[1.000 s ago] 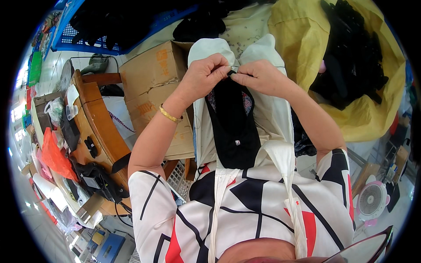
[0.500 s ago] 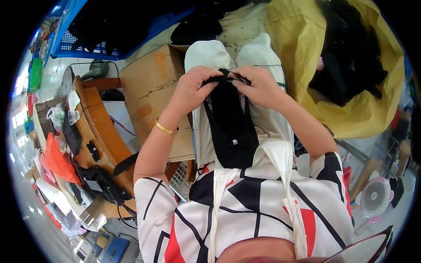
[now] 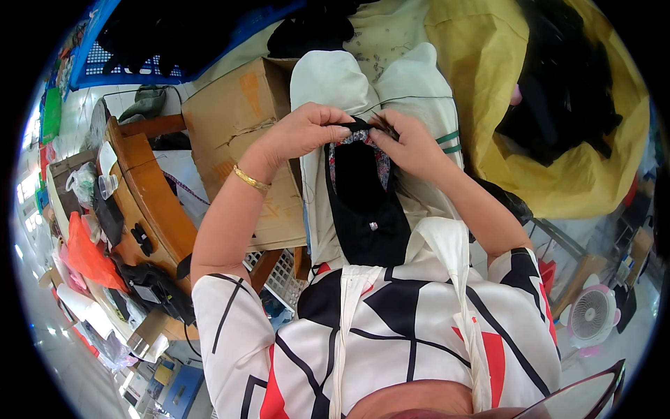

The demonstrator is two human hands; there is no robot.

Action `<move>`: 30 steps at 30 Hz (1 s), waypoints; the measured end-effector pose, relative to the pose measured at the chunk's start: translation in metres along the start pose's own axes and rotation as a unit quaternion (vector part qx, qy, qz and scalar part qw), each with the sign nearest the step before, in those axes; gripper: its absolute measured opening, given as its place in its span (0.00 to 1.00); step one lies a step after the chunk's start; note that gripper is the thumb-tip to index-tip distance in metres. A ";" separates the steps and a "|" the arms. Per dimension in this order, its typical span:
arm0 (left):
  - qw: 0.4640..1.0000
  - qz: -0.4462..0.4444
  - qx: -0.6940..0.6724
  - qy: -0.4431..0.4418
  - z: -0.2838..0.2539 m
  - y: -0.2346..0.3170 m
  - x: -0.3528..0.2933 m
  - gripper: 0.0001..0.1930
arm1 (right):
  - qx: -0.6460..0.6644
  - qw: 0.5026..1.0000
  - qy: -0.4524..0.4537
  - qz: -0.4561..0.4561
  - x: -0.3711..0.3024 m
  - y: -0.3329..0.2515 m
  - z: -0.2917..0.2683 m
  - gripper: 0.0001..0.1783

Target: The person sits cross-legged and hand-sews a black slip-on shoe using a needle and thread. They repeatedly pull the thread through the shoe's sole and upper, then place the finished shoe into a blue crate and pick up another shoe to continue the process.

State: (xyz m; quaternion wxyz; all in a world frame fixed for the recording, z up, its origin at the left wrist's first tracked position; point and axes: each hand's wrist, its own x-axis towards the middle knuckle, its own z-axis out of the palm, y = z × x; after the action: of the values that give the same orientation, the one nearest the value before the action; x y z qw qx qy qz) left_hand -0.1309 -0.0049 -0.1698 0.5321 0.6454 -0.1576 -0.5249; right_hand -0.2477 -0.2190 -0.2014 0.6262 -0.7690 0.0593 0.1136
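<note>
A black cloth shoe [image 3: 357, 237] lies lengthwise on my lap, its toe toward my body. A small shiny ornament [image 3: 373, 225] sits on the toe, and a floral-patterned lining [image 3: 340, 171] shows around the opening. My left hand [image 3: 317, 129] pinches the far heel edge between thumb and fingers. On the same edge, my right hand [image 3: 401, 140] is closed, thumb against fingers. Something thin and dark sticks out beside the right fingers, too small to name. A dark thread crosses the pale cloth on my legs, and green bands [image 3: 450, 142] lie over the right leg.
A cardboard box [image 3: 237, 140] stands left of my legs, beside a wooden table [image 3: 150, 188] with clutter. At far left is a blue basket [image 3: 84, 70] of black items. A yellow sack [image 3: 481, 91] of black pieces stands right. A fan [image 3: 592, 312] is lower right.
The heel edge has turned so that more floral lining shows around the opening. Both hands still grip it, and the left forearm has swung outward to the left. The view has shifted slightly.
</note>
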 end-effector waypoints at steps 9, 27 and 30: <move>0.993 -0.010 0.081 -0.084 -0.011 0.005 0.012 0.14 | -0.400 0.874 0.083 -0.263 -0.015 -0.036 -0.012 0.13; 0.993 -0.038 0.042 -0.103 -0.016 0.007 0.017 0.15 | -0.442 0.846 0.053 -0.295 -0.003 -0.038 -0.013 0.11; 0.993 -0.044 0.050 -0.096 -0.015 0.009 0.016 0.15 | -0.435 0.852 0.057 -0.286 -0.003 -0.036 -0.011 0.11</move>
State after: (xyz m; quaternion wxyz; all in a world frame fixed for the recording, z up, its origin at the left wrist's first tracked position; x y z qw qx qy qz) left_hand -0.1086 -0.0127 -0.1723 0.4581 0.6242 -0.2048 -0.5989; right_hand -0.2414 -0.2226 -0.1638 0.2281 -0.9509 -0.1833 -0.1007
